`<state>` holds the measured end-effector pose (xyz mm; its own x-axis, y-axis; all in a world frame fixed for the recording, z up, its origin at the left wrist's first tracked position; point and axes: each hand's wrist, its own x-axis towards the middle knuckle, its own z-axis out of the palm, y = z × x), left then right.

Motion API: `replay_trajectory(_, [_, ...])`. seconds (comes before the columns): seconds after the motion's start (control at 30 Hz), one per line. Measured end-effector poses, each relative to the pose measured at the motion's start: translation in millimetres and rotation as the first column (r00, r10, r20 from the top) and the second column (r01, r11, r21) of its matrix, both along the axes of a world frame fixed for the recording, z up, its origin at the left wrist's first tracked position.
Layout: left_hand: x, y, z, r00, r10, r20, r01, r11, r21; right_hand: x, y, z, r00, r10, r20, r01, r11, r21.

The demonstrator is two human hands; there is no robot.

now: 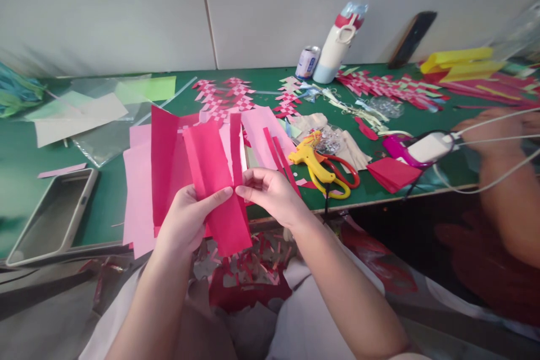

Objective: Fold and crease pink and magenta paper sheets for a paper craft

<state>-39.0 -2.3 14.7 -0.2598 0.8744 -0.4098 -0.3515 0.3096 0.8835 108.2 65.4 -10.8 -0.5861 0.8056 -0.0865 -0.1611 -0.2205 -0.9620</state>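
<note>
My left hand [192, 214] grips a folded piece of red paper [213, 163], with the thumb laid across its front near the right edge. My right hand [270, 194] pinches a narrow red paper strip [235, 146] at that same edge, and the two thumb tips almost meet. The strip stands slightly apart from the wider piece above the thumbs; whether they are joined lower down is hidden. Behind my hands lie a larger red sheet [162, 169] and pink sheets [137, 197]. Loose red strips [280, 157] rest right of my right hand.
Woven pink-and-red paper pieces [242, 93] lie at the back. To the right are a yellow tool [306, 152], red-and-yellow looped handles [354, 177], a leaning bottle [337, 50] and a can [307, 62]. A phone case [53, 216] sits left. Another person's arm [502, 180] is at right.
</note>
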Motion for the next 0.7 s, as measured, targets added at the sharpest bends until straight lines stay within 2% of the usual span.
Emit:
replay_trajectory(0.33, [-2.5, 2.5, -5.3, 0.999, 0.048, 0.005, -0.048, 0.998, 0.029, -0.5, 0.3, -0.5, 0.999, 0.004, -0.041, -0.004, 1.000, 0.010])
replay_trajectory(0.57, [-1.9, 2.4, -1.5, 0.998, 0.062, 0.014, -0.063, 0.998, 0.032, 0.2, 1.6, -5.4, 0.999, 0.017, 0.032, -0.018, 1.000, 0.013])
replay_trajectory(0.7, [-1.6, 1.0, 0.6, 1.000, -0.002, 0.014, 0.002, 1.000, 0.005, 0.1, 1.6, -3.8, 1.000, -0.005, 0.016, 0.006, 1.000, -0.025])
